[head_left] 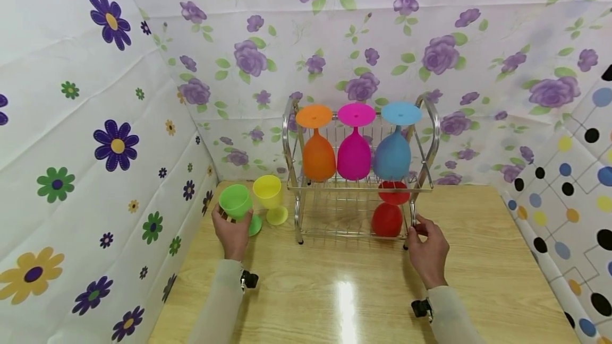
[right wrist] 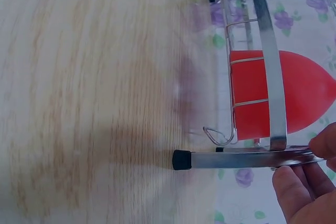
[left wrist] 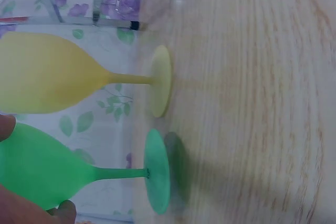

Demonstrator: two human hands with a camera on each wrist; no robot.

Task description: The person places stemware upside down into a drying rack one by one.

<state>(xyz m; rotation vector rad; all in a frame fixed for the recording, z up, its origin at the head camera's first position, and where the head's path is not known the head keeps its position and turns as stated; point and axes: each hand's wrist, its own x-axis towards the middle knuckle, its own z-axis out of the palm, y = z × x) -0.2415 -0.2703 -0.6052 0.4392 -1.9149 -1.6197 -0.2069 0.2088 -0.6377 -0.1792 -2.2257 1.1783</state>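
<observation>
My left hand (head_left: 232,233) grips the bowl of a green goblet (head_left: 236,201), which is mouth up. In the left wrist view its round foot (left wrist: 157,172) is close over the table, a shadow beside it. A yellow goblet (head_left: 268,193) stands upright just to its right. My right hand (head_left: 428,252) pinches the right side post of a two-tier metal dish rack (right wrist: 247,159). Upside down on the upper tier are an orange goblet (head_left: 319,158), a pink goblet (head_left: 354,158) and a blue goblet (head_left: 393,157). A red goblet (head_left: 387,221) is upside down at the lower tier's right end.
The rack stands at the back of a wooden table (head_left: 330,285), against a flowered sheet (head_left: 306,31). Patterned sheets also close in the left and right sides. Each wrist wears a small black camera (head_left: 249,279).
</observation>
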